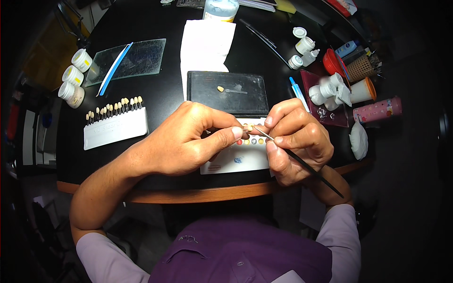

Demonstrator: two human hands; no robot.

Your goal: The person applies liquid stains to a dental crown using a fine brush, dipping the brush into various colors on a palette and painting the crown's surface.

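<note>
My left hand (193,141) pinches a small cream tooth-shaped piece (250,127) on a little holder between thumb and fingers. A slim brush (306,167) with a long dark handle is gripped in my right hand (297,141), its tip at the tooth piece. Below both hands lies a white palette (231,162) with a row of coloured dots. Behind it a black tray (198,85) bears a cream tooth piece (220,89) and a thin translucent stick.
A shade guide (113,125) and glass slab (139,61) sit left, with jars (82,61). Paper (206,42) and a bottle (219,9) stand behind. Jars (321,94), a red bowl (332,63) and a pink bottle (377,110) crowd the right, inside the desk's wooden edge (198,194).
</note>
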